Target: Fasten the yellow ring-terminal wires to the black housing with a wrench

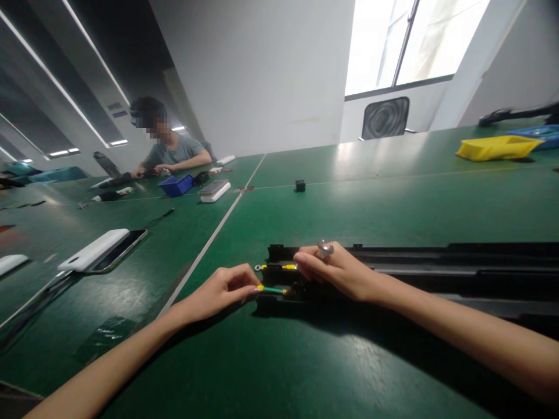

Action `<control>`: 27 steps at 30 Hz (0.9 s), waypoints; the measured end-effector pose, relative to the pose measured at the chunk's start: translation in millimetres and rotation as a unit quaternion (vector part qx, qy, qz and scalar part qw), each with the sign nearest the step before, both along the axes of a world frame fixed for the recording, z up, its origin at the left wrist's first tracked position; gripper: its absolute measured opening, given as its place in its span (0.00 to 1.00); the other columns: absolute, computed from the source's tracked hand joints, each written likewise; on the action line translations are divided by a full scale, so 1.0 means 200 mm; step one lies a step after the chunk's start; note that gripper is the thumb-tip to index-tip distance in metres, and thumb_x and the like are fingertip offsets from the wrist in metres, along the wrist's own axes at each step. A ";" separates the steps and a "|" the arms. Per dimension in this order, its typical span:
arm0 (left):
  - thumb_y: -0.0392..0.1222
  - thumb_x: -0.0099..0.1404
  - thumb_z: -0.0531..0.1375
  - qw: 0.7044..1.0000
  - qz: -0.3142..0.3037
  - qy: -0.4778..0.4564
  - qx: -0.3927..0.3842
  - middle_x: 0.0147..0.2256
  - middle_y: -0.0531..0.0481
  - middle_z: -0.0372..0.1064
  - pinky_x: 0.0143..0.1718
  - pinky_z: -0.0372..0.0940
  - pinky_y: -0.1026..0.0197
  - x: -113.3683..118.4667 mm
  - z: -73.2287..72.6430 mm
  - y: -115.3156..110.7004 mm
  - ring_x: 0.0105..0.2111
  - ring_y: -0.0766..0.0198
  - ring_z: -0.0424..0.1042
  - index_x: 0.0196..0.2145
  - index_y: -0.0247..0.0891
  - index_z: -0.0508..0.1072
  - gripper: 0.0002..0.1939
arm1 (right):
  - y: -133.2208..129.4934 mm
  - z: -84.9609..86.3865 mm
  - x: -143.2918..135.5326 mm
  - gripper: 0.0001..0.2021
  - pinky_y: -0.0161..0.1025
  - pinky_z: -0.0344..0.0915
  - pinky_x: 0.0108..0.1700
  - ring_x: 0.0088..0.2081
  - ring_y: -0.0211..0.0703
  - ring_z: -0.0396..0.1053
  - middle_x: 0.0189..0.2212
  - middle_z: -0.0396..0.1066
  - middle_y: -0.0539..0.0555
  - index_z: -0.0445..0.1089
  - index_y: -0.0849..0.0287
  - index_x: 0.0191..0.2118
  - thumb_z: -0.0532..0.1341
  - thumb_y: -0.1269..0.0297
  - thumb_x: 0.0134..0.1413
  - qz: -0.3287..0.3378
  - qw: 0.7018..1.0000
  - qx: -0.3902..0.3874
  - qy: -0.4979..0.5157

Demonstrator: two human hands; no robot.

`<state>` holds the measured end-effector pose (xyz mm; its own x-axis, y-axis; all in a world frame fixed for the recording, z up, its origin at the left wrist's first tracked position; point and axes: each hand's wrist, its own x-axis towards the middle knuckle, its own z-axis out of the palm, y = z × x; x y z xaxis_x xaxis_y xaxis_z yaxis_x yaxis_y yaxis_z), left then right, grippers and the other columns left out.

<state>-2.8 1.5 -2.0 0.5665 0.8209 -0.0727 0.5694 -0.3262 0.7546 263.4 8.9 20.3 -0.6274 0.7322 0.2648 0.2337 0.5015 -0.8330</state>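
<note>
My left hand point(231, 289) is closed in a pinch on the yellow-sleeved end of a short green wire point(274, 290). That wire runs right to the open end of a long black channel-shaped housing point(410, 255) lying on the table. My right hand point(334, 269) bends over this end of the housing, fingers closed; what they hold is hidden. A shiny metal piece point(324, 249) shows at its fingers, and I cannot tell whether it is worn or held. Between the hands, a yellow-sleeved lead with a ring terminal point(258, 267) sticks out of the housing.
A green table point(279, 372) spreads around me. To the left are a white device point(94, 250), a phone point(120, 251) and cables. Farther off are a blue bin point(177, 185), a small black block point(300, 185) and a yellow bin point(498, 149). A co-worker point(174, 150) sits at the far left.
</note>
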 end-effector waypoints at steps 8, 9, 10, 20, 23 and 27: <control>0.44 0.67 0.58 1.000 0.000 -0.003 -0.007 0.30 0.53 0.67 0.27 0.57 0.67 0.00 0.00 0.00 0.27 0.66 0.64 0.36 0.35 0.72 0.09 | 0.00 0.00 0.00 0.23 0.33 0.51 0.27 0.22 0.33 0.54 0.19 0.55 0.45 0.58 0.60 0.22 0.48 0.53 0.66 -0.006 1.000 0.024 0.000; 0.44 0.67 0.58 1.000 -0.001 -0.004 -0.009 0.30 0.53 0.67 0.27 0.57 0.67 0.00 0.01 0.00 0.27 0.67 0.63 0.36 0.35 0.71 0.09 | 0.00 0.00 0.00 0.22 0.33 0.51 0.27 0.22 0.33 0.54 0.19 0.54 0.45 0.58 0.59 0.22 0.48 0.53 0.66 -0.008 1.000 0.027 -0.001; 0.44 0.68 0.58 1.000 -0.001 -0.004 -0.011 0.30 0.53 0.67 0.27 0.57 0.67 0.00 0.01 0.00 0.27 0.67 0.63 0.36 0.35 0.71 0.09 | 0.00 0.00 0.00 0.22 0.33 0.51 0.27 0.22 0.33 0.53 0.19 0.54 0.45 0.58 0.59 0.22 0.48 0.53 0.66 -0.009 1.000 0.028 -0.001; 0.44 0.67 0.58 1.000 -0.006 -0.005 -0.007 0.29 0.54 0.66 0.27 0.57 0.67 0.00 0.01 0.00 0.26 0.67 0.63 0.36 0.34 0.71 0.09 | 0.00 0.00 0.00 0.23 0.32 0.51 0.26 0.22 0.33 0.54 0.19 0.54 0.45 0.58 0.60 0.22 0.48 0.53 0.66 -0.005 1.000 0.013 0.000; 0.44 0.68 0.58 1.000 -0.008 -0.007 -0.011 0.29 0.54 0.66 0.27 0.56 0.67 0.00 0.00 0.00 0.26 0.67 0.63 0.36 0.34 0.71 0.09 | 0.00 -0.01 0.00 0.22 0.32 0.51 0.26 0.22 0.33 0.54 0.19 0.54 0.45 0.58 0.60 0.22 0.48 0.53 0.66 -0.006 1.000 0.020 0.000; 0.44 0.68 0.58 1.000 -0.005 -0.009 -0.014 0.28 0.55 0.66 0.26 0.56 0.68 0.00 0.00 0.00 0.26 0.68 0.62 0.36 0.34 0.71 0.10 | 0.00 0.00 0.00 0.23 0.33 0.51 0.26 0.21 0.33 0.53 0.19 0.54 0.45 0.58 0.60 0.22 0.47 0.53 0.66 -0.013 0.999 0.031 0.000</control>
